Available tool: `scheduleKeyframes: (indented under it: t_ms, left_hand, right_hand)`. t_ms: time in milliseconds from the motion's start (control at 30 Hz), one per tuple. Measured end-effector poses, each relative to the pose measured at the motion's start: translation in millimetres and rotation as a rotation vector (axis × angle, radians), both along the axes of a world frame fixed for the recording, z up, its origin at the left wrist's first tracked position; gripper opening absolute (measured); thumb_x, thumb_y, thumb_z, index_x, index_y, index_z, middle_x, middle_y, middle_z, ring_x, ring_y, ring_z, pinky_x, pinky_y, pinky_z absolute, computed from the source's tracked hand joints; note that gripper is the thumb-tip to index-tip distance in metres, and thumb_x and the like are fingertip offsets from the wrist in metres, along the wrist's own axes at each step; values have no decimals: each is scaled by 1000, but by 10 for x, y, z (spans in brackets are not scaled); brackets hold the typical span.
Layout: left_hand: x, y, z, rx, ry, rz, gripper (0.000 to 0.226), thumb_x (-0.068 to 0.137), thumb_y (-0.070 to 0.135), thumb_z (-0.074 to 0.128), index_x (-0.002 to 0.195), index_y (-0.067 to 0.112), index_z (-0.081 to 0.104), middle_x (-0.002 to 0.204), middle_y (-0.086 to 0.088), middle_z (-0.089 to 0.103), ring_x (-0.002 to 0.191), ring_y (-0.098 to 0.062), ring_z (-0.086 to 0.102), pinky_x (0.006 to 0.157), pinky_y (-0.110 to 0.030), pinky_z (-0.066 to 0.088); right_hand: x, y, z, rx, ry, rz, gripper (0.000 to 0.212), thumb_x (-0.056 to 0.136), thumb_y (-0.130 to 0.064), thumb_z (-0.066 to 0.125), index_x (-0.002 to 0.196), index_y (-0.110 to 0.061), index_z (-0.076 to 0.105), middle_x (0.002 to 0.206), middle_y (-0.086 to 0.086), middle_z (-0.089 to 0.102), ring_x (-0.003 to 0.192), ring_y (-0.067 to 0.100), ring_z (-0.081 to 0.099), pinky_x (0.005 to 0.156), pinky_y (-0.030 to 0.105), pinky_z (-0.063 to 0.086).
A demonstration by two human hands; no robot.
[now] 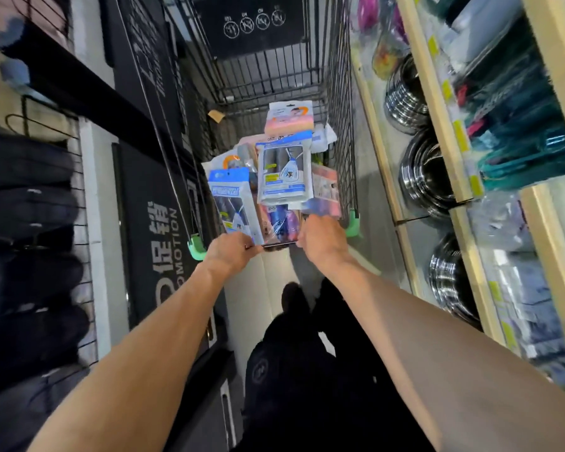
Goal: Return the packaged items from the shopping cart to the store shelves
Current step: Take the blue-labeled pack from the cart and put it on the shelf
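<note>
A black wire shopping cart (pixel 336 102) stands in front of me in a narrow aisle. Its near end holds several packaged items: a white and blue package (pixel 282 172) on top, another blue-topped package (pixel 232 203) to its left, a pink and white one (pixel 289 117) behind. My left hand (pixel 230 252) and my right hand (pixel 320 238) both grip the cart's dark handle bar (pixel 279 245), one at each side. The fingers curl over the bar and are partly hidden.
Wooden store shelves (pixel 437 102) run along the right, with stacked steel bowls (pixel 421 177), teal containers (pixel 519 125) and bagged goods. On the left stand a black promotion sign (pixel 163 243) and a wire rack of dark slippers (pixel 26 230). My dark-trousered legs are below.
</note>
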State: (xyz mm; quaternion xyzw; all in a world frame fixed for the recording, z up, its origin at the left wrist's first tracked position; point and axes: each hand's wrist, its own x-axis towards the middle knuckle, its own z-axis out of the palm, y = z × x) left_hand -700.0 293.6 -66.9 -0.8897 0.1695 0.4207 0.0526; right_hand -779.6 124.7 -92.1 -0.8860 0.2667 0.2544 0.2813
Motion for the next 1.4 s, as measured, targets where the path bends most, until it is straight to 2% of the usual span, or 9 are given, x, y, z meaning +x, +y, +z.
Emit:
scheduleKeyframes:
  t_ms: [200,300,400,467,733,900,1067,1233,1400]
  left_hand:
    - [-497,-105,31,31,-24,4,39,103,43,48,131,23,66,133,-9,65,123,-30,61,102,-37,47]
    - [-800,-20,-21,33,-14,36,40,102,42,51,132,19,64,133,-12,64,122,-32,61,100,-38,48]
    - [-1104,158,-61,32,-14,44,41,97,48,56,126,21,69,128,-11,68,117,-33,64,97,-38,50]
    - [-1319,285,-85,51,5,20,43,97,51,55,127,22,68,127,-9,68,117,-31,64,97,-38,51]
    - [-2489,708,-65,62,9,88,38,99,48,56,128,25,67,128,-10,66,118,-31,64,96,-36,50]
    - [-3203,846,-5,74,17,141,42,97,51,57,128,25,66,126,-11,65,117,-31,63,96,-39,50]
    - [-3795,951,3,79,55,175,41,95,52,58,128,28,67,130,-9,65,118,-29,63,99,-40,49]
    - [-4432,1061,8,74,88,174,41,94,56,58,124,29,68,124,-5,67,114,-26,64,96,-38,50]
    - [-4787,1258,-76,63,145,103,49,87,67,58,122,34,66,108,0,72,110,-22,66,91,-36,50]
  right_hand:
    - [-538,-42,-35,-49,-89,-66,19,87,-3,58,96,-5,75,93,15,73,87,31,70,78,37,58]
    - [-916,29,-141,-67,-133,-80,16,88,-7,57,93,-7,73,86,8,70,81,26,66,70,30,52]
    - [-1252,157,-177,-107,-162,-4,10,87,-16,65,86,-14,74,81,6,74,78,28,70,72,34,57]
    - [-1462,254,-181,-95,-146,1,12,87,-27,68,83,-17,75,81,3,75,78,26,70,75,36,58]
    - [-2482,649,29,-73,-49,136,8,81,-17,76,75,-23,75,76,-6,74,77,15,71,75,35,59]
    - [-3147,757,17,-59,-25,265,6,79,-19,78,77,-23,74,79,-7,74,79,14,69,78,31,57]
    - [-3704,854,-90,-134,-1,347,9,82,-27,78,78,-24,71,75,-6,72,75,18,68,71,34,59]
    - [-4298,880,-26,-60,11,414,5,85,-23,76,83,-26,72,84,-6,75,83,17,70,81,38,59]
    - [-4713,879,-11,45,41,440,7,82,-30,78,86,-27,73,86,-12,76,86,11,70,85,32,55]
